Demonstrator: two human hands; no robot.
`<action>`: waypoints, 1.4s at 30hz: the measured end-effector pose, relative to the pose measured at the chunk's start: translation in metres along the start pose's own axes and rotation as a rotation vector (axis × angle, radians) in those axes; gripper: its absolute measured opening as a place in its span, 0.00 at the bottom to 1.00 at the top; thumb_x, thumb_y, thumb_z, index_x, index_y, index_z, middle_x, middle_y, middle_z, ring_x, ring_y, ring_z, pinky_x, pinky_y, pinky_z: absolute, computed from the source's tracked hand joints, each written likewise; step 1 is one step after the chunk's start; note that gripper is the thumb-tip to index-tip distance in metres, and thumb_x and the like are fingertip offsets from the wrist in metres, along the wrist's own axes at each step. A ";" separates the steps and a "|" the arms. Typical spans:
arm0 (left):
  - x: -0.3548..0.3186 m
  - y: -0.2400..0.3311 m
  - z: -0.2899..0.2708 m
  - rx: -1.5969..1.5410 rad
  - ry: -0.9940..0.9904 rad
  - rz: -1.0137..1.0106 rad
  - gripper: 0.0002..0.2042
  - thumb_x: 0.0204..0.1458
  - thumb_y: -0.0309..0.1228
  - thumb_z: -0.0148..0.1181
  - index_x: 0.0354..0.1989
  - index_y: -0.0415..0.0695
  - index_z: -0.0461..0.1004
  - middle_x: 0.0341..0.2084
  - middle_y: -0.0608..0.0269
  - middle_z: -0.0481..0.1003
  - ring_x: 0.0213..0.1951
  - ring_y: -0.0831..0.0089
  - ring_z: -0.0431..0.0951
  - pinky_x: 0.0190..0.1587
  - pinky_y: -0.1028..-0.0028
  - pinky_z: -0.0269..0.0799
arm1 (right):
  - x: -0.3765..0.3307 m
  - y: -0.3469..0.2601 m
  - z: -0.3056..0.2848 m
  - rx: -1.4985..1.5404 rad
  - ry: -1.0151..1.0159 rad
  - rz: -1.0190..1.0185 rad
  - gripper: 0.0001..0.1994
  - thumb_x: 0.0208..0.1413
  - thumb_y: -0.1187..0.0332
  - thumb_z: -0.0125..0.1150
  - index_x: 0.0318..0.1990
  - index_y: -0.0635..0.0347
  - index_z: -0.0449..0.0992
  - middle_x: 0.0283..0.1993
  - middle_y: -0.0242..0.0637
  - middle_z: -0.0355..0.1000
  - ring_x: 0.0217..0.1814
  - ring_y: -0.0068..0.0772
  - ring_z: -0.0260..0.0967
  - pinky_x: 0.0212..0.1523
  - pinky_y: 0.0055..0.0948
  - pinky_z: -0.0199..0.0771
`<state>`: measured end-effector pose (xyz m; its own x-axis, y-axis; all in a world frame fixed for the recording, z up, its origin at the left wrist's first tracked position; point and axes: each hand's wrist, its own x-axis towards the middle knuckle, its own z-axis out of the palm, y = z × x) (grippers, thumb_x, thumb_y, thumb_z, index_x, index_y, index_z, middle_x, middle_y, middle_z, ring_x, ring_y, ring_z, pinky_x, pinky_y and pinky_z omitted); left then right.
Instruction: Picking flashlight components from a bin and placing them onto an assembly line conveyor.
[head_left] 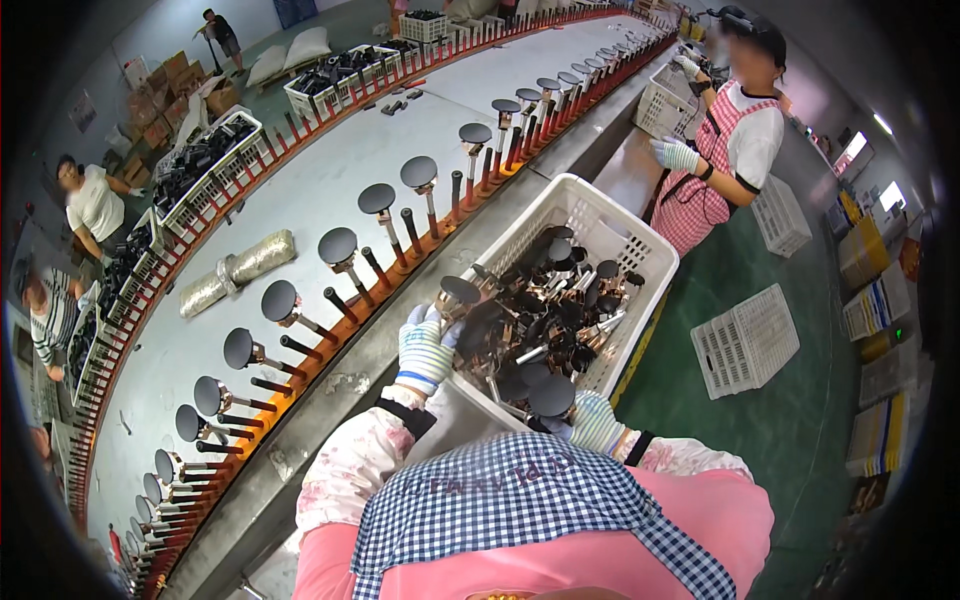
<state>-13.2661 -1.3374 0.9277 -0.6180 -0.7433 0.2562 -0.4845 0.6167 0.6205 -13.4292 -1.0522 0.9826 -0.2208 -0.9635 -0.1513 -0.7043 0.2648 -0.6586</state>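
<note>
Both my hands wear white gloves with coloured stripes. My left hand (425, 350) is closed at the near left rim of a white plastic crate (625, 232), gripping a part with a dark round disc head and coppery neck (460, 291). At the crate's near corner, my right hand (597, 424) has its fingers round a second disc-headed part (552, 396); they are partly hidden behind it. Jumbled in the crate lie many loose dark and coppery metal parts (560, 325). Left of the crate, similar disc-headed parts (337, 246) stand on upright pegs along a curved orange-edged line.
A metal ledge (345, 385) runs between line and crate. On the grey surface inside the line lies a wrapped roll (238, 274). Crates of black parts (205, 165) line the far side. A gloved co-worker (725, 140) stands beyond my crate; another crate (745, 340) sits on the green floor.
</note>
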 end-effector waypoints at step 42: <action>0.193 0.073 0.156 0.006 -0.004 -0.022 0.22 0.56 0.43 0.66 0.45 0.31 0.79 0.47 0.32 0.77 0.49 0.38 0.78 0.54 0.54 0.74 | 0.124 0.188 -0.152 0.081 0.047 -0.028 0.33 0.59 0.31 0.54 0.34 0.58 0.81 0.28 0.50 0.76 0.32 0.60 0.74 0.33 0.53 0.71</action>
<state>-13.5172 -1.3952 0.9065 -0.6099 -0.7554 0.2396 -0.5014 0.6019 0.6215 -13.6912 -1.1156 0.9517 -0.2348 -0.9670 -0.0986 -0.6542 0.2323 -0.7198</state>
